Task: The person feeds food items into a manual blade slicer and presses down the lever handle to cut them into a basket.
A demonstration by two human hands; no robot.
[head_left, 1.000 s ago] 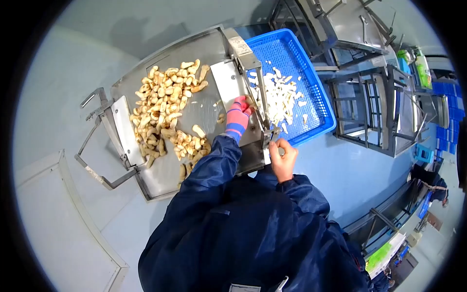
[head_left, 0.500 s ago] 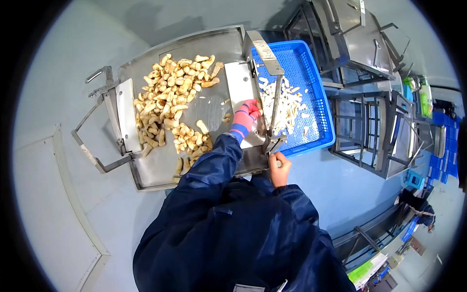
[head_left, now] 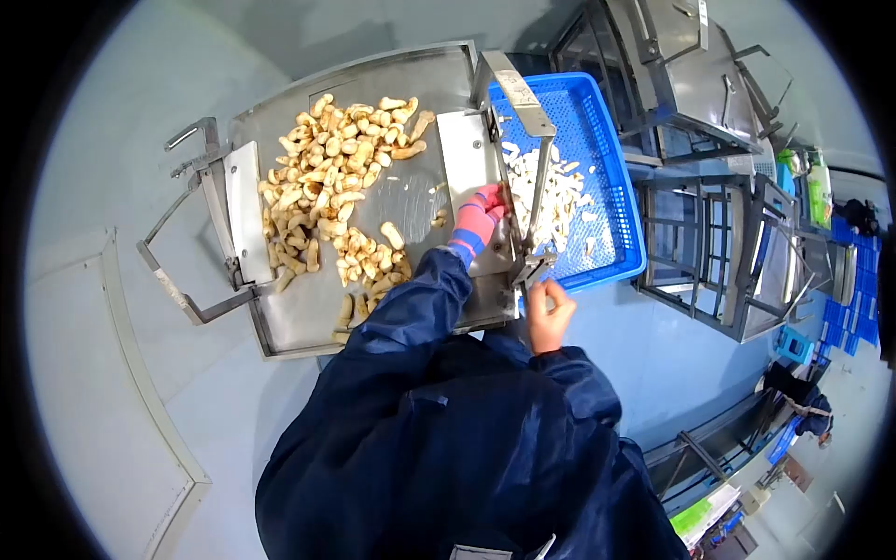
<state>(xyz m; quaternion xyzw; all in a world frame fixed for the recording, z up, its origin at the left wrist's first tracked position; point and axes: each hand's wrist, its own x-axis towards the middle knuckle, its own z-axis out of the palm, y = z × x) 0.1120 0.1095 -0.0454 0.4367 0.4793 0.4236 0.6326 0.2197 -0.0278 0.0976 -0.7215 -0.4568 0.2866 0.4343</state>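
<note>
My left hand [head_left: 480, 220], in a pink and blue striped glove, rests on the white board [head_left: 469, 154] beside the cutter blade. Its fingers are pinched around a mushroom that is mostly hidden. My bare right hand [head_left: 549, 315] is closed at the near end of the hinged cutter lever [head_left: 541, 182]; the fingers cover the handle. Left of the board, whole brown-white mushrooms [head_left: 341, 163] lie heaped on the steel tray table [head_left: 411, 79]. Pale cut pieces [head_left: 557, 201] lie beyond the blade in a blue plastic basket [head_left: 611, 177].
A second white board with a metal lever [head_left: 217, 201] is fixed at the table's left side. Steel frame stands [head_left: 695, 233] are at the right. Farther off are stacked blue crates [head_left: 845, 280] and another person [head_left: 814, 411] at the lower right.
My right hand has shifted slightly up and to the right, with the lever's near end. My left hand stays at the blade, its fingers a little higher in view.
</note>
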